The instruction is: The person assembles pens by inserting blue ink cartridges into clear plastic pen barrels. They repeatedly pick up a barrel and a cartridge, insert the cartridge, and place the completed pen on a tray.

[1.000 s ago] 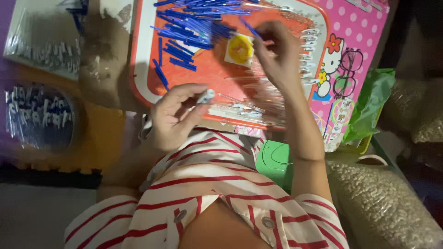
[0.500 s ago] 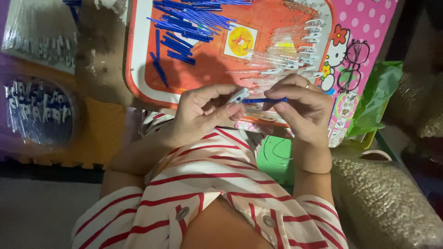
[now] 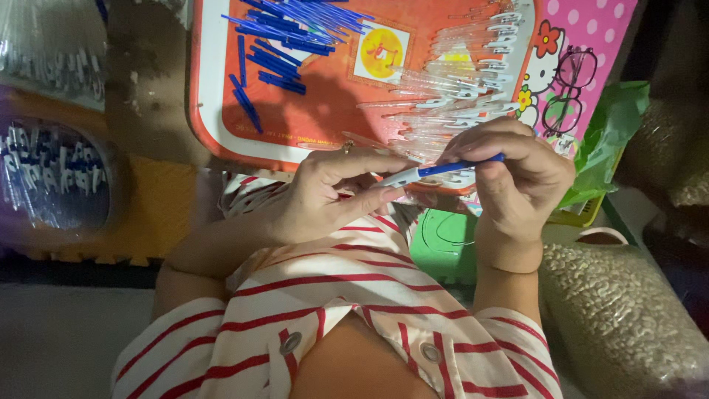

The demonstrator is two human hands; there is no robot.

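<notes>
My left hand (image 3: 336, 188) pinches the white end of a pen (image 3: 425, 172) over my lap. The blue refill end of that same pen is gripped by my right hand (image 3: 513, 174). Both hands meet just below the front edge of an orange tray (image 3: 295, 111). On the tray lie a pile of blue pen refills (image 3: 288, 29) at the left and a heap of clear pen barrels (image 3: 461, 81) at the right.
A clear bag of pen parts (image 3: 52, 174) lies at the left, another bag (image 3: 44, 52) above it. A pink cartoon board (image 3: 583, 59) sits under the tray's right side. A green bag (image 3: 613, 125) and a woven sack (image 3: 620, 318) are at the right.
My right hand came back from the tray with a blue refill and met my left hand. The refill now sits further inside the white pen part.
</notes>
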